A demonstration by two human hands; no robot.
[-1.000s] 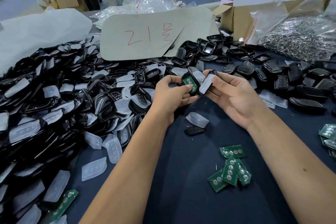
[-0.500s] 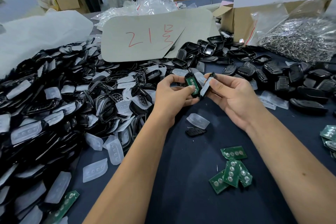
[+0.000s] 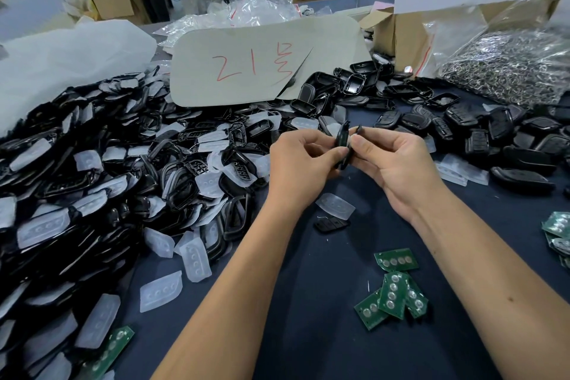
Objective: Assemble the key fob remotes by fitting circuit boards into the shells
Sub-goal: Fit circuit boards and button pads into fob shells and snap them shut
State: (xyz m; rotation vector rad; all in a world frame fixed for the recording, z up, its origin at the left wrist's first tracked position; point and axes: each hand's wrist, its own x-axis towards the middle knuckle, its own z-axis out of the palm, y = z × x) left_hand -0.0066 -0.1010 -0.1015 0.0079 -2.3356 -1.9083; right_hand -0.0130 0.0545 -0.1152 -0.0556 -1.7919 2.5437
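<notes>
I pinch one shell half (image 3: 340,140) in my left hand (image 3: 300,160) and the other half (image 3: 351,148) in my right hand (image 3: 391,163), both edge-on, long axes pointing up and away from me. They stand face to face between my fingertips, touching low, gapped at the top; they look ready to press together. Spare circuit boards (image 3: 394,293) lie near my right forearm.
</notes>
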